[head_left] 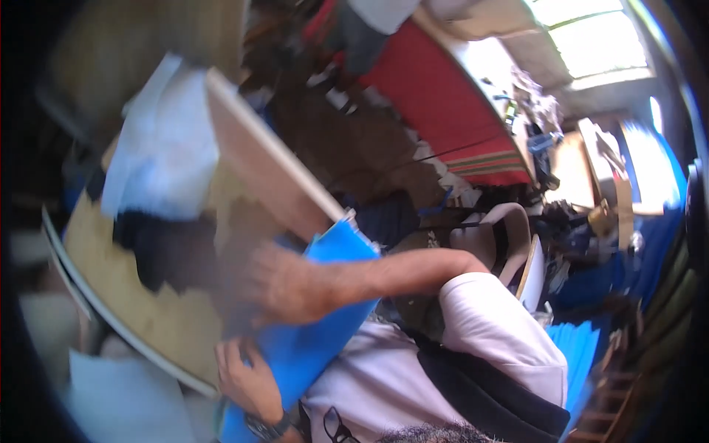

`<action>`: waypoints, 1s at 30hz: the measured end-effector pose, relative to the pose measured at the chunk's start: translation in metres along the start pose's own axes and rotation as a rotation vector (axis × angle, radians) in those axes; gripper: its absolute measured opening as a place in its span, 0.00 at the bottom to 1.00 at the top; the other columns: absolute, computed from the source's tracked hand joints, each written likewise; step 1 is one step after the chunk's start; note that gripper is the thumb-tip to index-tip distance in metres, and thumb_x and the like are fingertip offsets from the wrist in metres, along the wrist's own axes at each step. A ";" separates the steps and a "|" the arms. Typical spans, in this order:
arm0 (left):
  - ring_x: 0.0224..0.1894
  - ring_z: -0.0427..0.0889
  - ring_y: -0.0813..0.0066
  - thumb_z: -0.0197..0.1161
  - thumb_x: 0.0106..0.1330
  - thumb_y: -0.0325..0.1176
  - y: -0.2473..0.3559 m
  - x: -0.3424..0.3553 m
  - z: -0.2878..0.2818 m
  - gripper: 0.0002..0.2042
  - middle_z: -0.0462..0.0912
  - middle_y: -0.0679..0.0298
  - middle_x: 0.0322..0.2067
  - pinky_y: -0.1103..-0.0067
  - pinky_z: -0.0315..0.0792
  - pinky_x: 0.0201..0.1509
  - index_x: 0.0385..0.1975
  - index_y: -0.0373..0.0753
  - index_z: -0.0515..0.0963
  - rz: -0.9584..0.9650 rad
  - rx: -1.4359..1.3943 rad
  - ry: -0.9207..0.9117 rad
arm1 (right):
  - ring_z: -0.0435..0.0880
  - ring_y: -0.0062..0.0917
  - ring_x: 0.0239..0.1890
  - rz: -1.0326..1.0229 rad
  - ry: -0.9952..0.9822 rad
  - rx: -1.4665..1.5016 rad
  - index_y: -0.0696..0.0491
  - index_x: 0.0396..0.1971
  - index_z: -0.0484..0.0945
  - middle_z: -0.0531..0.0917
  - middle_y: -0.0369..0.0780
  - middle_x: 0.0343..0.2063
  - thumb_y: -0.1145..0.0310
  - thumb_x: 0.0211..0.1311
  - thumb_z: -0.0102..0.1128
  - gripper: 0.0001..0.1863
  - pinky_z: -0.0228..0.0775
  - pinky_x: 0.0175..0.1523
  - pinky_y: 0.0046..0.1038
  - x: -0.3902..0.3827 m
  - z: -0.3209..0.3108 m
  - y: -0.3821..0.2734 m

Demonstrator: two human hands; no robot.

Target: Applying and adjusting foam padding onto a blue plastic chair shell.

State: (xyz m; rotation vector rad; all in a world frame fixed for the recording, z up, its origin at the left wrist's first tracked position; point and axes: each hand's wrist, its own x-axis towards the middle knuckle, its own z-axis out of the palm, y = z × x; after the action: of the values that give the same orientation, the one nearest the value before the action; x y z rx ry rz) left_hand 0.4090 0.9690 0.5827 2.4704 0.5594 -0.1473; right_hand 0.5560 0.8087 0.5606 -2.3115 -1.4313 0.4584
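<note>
A bright blue sheet (317, 347), its material unclear, hangs over the near edge of a pale wooden tabletop (185, 317), against my body. My left hand (249, 376), with a watch at the wrist, rests at the sheet's lower left edge, fingers apart. Reaching across from the right, my right hand (284, 288) is above the sheet and smeared by motion; its fingers do not show clearly. Beside its fingertips lies a dark, blurred piece (166, 247) that looks like cloth. Whether the hand grips it is unclear. Farther back is a whitish sheet (162, 140).
A raised wooden board (273, 162) runs along the table's right side. Beyond stands a table with a red cloth (443, 103), a person (365, 33) near its far end. A beige chair (506, 229) is at the right. At the lower left lies a pale sheet (125, 399).
</note>
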 end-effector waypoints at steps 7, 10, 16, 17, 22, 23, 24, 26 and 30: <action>0.42 0.82 0.52 0.61 0.73 0.35 -0.007 -0.022 -0.020 0.08 0.80 0.55 0.40 0.62 0.75 0.43 0.41 0.38 0.82 0.147 0.105 0.073 | 0.82 0.39 0.49 -0.047 0.057 0.084 0.55 0.44 0.83 0.83 0.43 0.42 0.48 0.71 0.58 0.22 0.72 0.55 0.44 0.000 0.038 -0.028; 0.40 0.81 0.50 0.61 0.74 0.40 -0.022 -0.045 -0.037 0.11 0.83 0.54 0.38 0.60 0.75 0.44 0.42 0.40 0.85 0.170 0.144 0.160 | 0.81 0.41 0.48 -0.232 0.124 0.333 0.55 0.49 0.77 0.81 0.45 0.44 0.53 0.70 0.62 0.20 0.70 0.55 0.46 -0.003 0.053 -0.056; 0.41 0.83 0.51 0.62 0.75 0.39 -0.051 -0.070 -0.053 0.11 0.84 0.55 0.39 0.59 0.74 0.46 0.45 0.41 0.86 0.192 0.148 0.272 | 0.82 0.40 0.47 -0.174 0.061 0.226 0.55 0.45 0.81 0.82 0.43 0.39 0.58 0.71 0.60 0.15 0.72 0.54 0.46 0.003 0.060 -0.067; 0.41 0.83 0.51 0.62 0.75 0.39 -0.051 -0.071 -0.051 0.11 0.84 0.55 0.39 0.59 0.74 0.46 0.45 0.41 0.86 0.196 0.144 0.278 | 0.82 0.39 0.47 -0.208 0.101 0.276 0.55 0.42 0.81 0.82 0.43 0.38 0.60 0.70 0.61 0.13 0.72 0.52 0.44 0.005 0.061 -0.067; 0.39 0.83 0.50 0.64 0.73 0.37 -0.042 -0.064 -0.044 0.08 0.83 0.55 0.36 0.60 0.75 0.44 0.43 0.42 0.87 0.210 0.042 0.277 | 0.81 0.40 0.44 -0.210 0.124 0.378 0.55 0.33 0.82 0.81 0.42 0.34 0.62 0.69 0.62 0.11 0.73 0.50 0.43 0.014 0.061 -0.070; 0.39 0.83 0.50 0.65 0.73 0.37 -0.039 -0.063 -0.043 0.08 0.83 0.55 0.36 0.60 0.76 0.44 0.42 0.42 0.86 0.223 0.038 0.262 | 0.81 0.40 0.43 -0.190 0.097 0.415 0.55 0.30 0.82 0.80 0.42 0.34 0.63 0.67 0.62 0.11 0.73 0.50 0.43 0.015 0.061 -0.071; 0.39 0.83 0.50 0.65 0.72 0.37 -0.038 -0.061 -0.043 0.08 0.83 0.55 0.36 0.61 0.76 0.44 0.41 0.41 0.87 0.184 0.023 0.232 | 0.81 0.40 0.43 -0.190 0.110 0.419 0.55 0.30 0.82 0.80 0.42 0.34 0.63 0.67 0.62 0.11 0.73 0.50 0.43 0.016 0.060 -0.071; 0.39 0.83 0.50 0.65 0.72 0.36 -0.037 -0.058 -0.045 0.08 0.83 0.54 0.36 0.61 0.76 0.44 0.40 0.40 0.87 0.136 -0.010 0.192 | 0.80 0.40 0.42 -0.203 0.100 0.411 0.55 0.28 0.82 0.80 0.43 0.33 0.65 0.64 0.64 0.10 0.74 0.50 0.42 0.017 0.059 -0.071; 0.39 0.82 0.49 0.65 0.71 0.35 -0.041 -0.052 -0.047 0.08 0.84 0.53 0.36 0.62 0.76 0.45 0.39 0.39 0.87 0.041 -0.053 0.092 | 0.80 0.41 0.44 -0.172 0.040 0.430 0.56 0.27 0.82 0.80 0.43 0.33 0.65 0.63 0.64 0.10 0.74 0.50 0.42 0.021 0.058 -0.069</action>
State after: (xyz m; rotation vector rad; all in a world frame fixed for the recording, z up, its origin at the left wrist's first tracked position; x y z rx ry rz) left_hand 0.3434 1.0079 0.6111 2.4444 0.5441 -0.0032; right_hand 0.4850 0.8640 0.5417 -1.8334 -1.3441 0.5982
